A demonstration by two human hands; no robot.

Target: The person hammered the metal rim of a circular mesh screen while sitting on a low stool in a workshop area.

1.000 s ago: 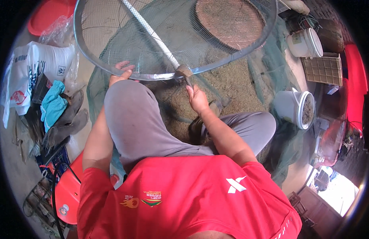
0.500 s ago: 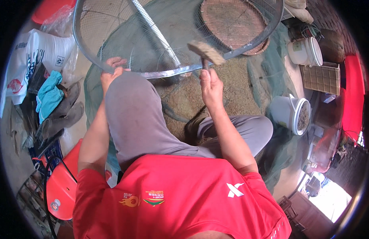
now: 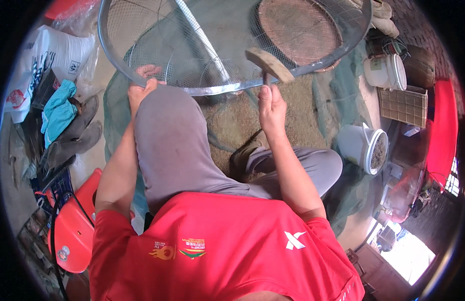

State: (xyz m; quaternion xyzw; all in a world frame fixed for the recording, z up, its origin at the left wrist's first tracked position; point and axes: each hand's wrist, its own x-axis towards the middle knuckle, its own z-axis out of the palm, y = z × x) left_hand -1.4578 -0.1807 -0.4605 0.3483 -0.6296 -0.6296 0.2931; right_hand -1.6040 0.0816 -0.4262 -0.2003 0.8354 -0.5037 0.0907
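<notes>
My left hand [image 3: 144, 84] is closed on the grey rim of a large round wire-mesh sieve [image 3: 182, 50], beside my raised knee. The sieve is tilted and crossed by a white bar [image 3: 201, 36]. In my right hand [image 3: 273, 113] I grip the short handle of a mallet-like tool [image 3: 269, 64] with a tan, block-shaped head. That head stands upright in front of the sieve's near rim; whether it touches the rim I cannot tell. Below lies a spread of brownish grain-like material [image 3: 292, 108] on green netting [image 3: 338, 95].
A round woven tray [image 3: 300, 32] lies beyond the sieve. To the right are a white bucket with brownish contents [image 3: 360, 148], another white bucket [image 3: 385, 71] and a wicker box [image 3: 404, 106]. Boots [image 3: 79, 135], a white sack [image 3: 56, 55] and a red plastic chair [image 3: 77, 226] stand left.
The sieve and the mallet-like tool have shifted slightly to the right in the picture, along with both hands. My grips stay the same.
</notes>
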